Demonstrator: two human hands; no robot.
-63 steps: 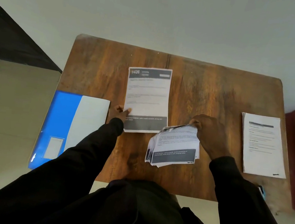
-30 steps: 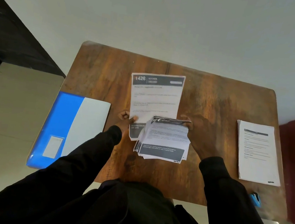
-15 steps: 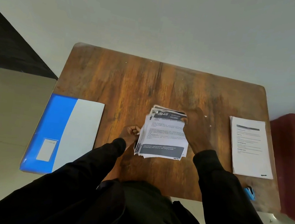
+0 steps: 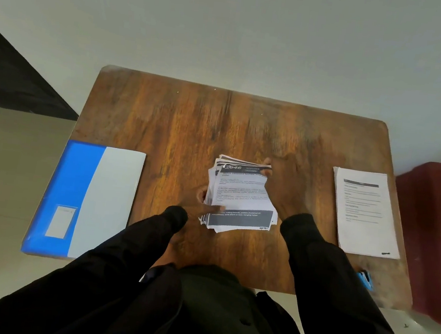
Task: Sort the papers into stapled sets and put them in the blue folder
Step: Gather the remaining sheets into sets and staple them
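The top sheet of the paper stack [image 4: 240, 196] carries a dark header band in which the digits "046" can be read; the body text and the white lines in the dark band at its foot are too blurred to read. The left hand [image 4: 204, 204] pinches the stack's near left edge, thumb laid flat on top. The right hand [image 4: 285, 188] grips the right side, fingertips curled over the far corner. Well left of the left hand lies the blue folder [image 4: 81, 197], closed, with a pale label whose writing is too small to tell. Well right of the right hand lies a printed set [image 4: 365, 210], its text illegible, and nearer the body a small blue object [image 4: 365, 279]. All rest on a wooden table [image 4: 180, 123] against a pale wall [image 4: 256, 33]
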